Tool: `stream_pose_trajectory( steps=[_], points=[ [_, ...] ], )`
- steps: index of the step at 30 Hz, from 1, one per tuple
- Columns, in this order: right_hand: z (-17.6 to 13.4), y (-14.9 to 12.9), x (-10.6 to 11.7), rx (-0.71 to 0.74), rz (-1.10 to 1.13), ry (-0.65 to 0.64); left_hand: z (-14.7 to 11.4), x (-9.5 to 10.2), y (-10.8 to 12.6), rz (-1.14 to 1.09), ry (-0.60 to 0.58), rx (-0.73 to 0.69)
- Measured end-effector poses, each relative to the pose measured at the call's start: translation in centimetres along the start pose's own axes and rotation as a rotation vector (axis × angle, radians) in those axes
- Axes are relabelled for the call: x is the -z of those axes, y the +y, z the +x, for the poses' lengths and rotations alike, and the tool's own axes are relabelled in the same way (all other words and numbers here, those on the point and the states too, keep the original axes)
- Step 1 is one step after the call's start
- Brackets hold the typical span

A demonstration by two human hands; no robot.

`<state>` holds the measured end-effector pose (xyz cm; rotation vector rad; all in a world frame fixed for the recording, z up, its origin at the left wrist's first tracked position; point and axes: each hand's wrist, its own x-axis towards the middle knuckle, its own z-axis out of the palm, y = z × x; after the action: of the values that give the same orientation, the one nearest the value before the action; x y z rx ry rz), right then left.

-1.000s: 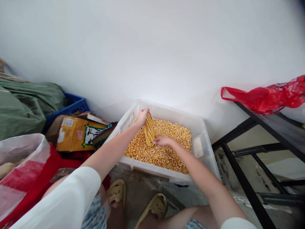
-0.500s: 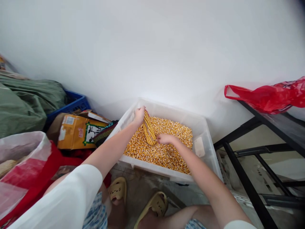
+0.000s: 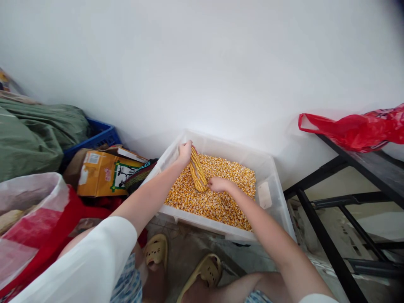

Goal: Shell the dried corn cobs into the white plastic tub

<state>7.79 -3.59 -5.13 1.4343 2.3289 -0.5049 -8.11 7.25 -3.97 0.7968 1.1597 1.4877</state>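
My left hand (image 3: 185, 151) is closed round the upper end of a corn cob (image 3: 198, 170), which slants down to the right with its lower end close above the loose kernels. Stripes along the cob look bare of kernels. At that lower end my right hand (image 3: 217, 184) is closed, its fingertips touching the cob; whether a kernel is pinched in them is too small to see. Loose yellow corn kernels (image 3: 217, 210) lie under both hands in a translucent plastic bin (image 3: 266, 185).
Left of the bin are a yellow carton (image 3: 101, 174), a blue crate (image 3: 102, 136), a green cloth (image 3: 41, 134) and a red-and-white bag (image 3: 41, 219). A black metal frame (image 3: 325, 235) with a red plastic bag (image 3: 353, 130) stands right. The white wall (image 3: 202, 67) rises behind.
Almost nothing differs. Both hands stay on the cob at nearly the same spot, and the view has shifted very slightly.
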Motion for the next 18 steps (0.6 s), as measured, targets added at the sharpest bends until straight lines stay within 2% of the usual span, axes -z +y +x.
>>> stream_pose_trajectory(
  steps=[4,12,15,18],
  points=[
    [0.0,-0.3,-0.6,-0.021,0.006,0.036,0.2,0.1,-0.2,0.025,0.01,-0.009],
    [-0.2,-2.7,-2.0,-0.135,0.035,0.091,-0.6,0.0,0.0,0.014,0.08,-0.01],
    [0.0,-1.8,-1.9,-0.097,0.074,0.076,-0.8,-0.1,0.1,0.005,0.044,-0.006],
    [0.2,-0.1,-1.8,-0.017,0.169,0.008,-1.1,-0.3,0.4,-0.029,-0.051,0.002]
  ],
)
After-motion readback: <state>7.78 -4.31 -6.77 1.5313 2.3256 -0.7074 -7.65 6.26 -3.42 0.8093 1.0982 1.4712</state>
